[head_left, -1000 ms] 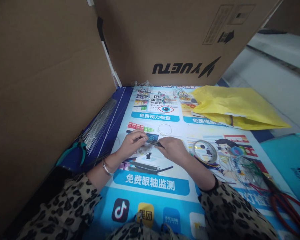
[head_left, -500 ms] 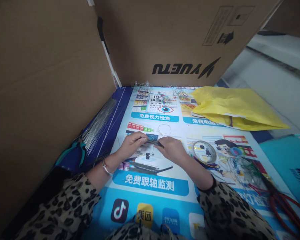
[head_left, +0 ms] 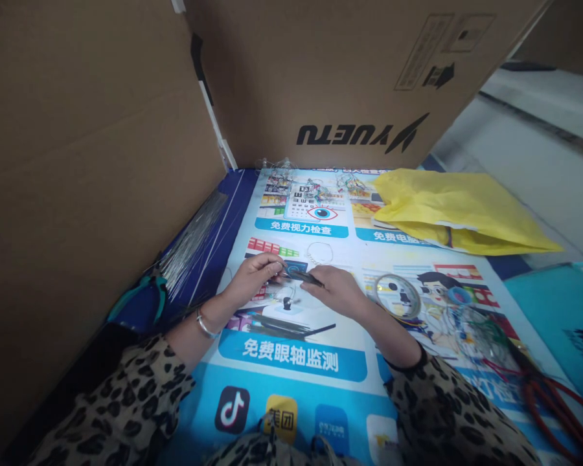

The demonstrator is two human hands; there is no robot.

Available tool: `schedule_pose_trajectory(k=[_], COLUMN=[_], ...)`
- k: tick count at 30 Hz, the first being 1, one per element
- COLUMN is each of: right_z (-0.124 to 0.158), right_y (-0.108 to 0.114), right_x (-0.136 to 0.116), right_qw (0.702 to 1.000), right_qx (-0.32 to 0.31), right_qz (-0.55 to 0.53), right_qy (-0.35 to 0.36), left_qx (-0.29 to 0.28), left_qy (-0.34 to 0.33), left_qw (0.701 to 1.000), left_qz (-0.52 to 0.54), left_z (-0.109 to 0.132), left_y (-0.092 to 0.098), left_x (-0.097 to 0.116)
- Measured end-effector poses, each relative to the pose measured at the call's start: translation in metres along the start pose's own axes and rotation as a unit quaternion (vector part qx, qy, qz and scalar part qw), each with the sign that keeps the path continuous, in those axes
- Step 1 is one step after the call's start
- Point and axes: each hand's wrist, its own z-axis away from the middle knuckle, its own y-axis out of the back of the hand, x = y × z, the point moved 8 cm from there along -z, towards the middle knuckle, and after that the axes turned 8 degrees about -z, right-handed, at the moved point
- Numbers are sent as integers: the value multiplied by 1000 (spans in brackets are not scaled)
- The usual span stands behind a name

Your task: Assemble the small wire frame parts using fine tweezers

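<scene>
My right hand (head_left: 337, 290) is closed around a slim dark tool (head_left: 303, 277) that narrows toward the left; its exact kind is hard to make out. The tool's far end comes up against the fingertips of my left hand (head_left: 256, 275). Thumb and finger of that hand are pinched together on something thin, too small to name. Below them, a fine wire (head_left: 291, 299) shows faintly over the printed sheet. Several dark thin strips (head_left: 284, 327) lie just in front of my hands. Beyond the fingers rests a small beaded wire loop (head_left: 319, 254).
Left are a bundle of straight wires (head_left: 194, 239) and teal-handled pliers (head_left: 140, 298). A roll of clear tape (head_left: 397, 296), tangled wire (head_left: 480, 333) and red-handled scissors (head_left: 547, 395) lie right. A yellow bag (head_left: 461, 207) sits behind; cardboard walls (head_left: 291, 77) enclose the back and left.
My right hand and the dark tool have shifted slightly, so more of the tool shows between my hands. My left fingers have drawn back a little from it.
</scene>
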Motion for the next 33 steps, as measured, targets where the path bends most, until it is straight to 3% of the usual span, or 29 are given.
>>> schedule_pose_trajectory(k=[13, 23, 33], right_z=[1, 1, 3], right_y=[-5, -6, -4], right_x=[-9, -11, -10], right_qw=[995, 992, 994], right_qx=[-27, -42, -38], right_qz=[91, 115, 98], right_qy=[8, 5, 11], left_qx=[-2, 4, -3], left_qy=[-26, -67, -57], left_qw=[994, 987, 988], left_qz=[-102, -144, -144], left_z=[3, 5, 5], left_y=[-1, -3, -4], left_x=[1, 9, 8])
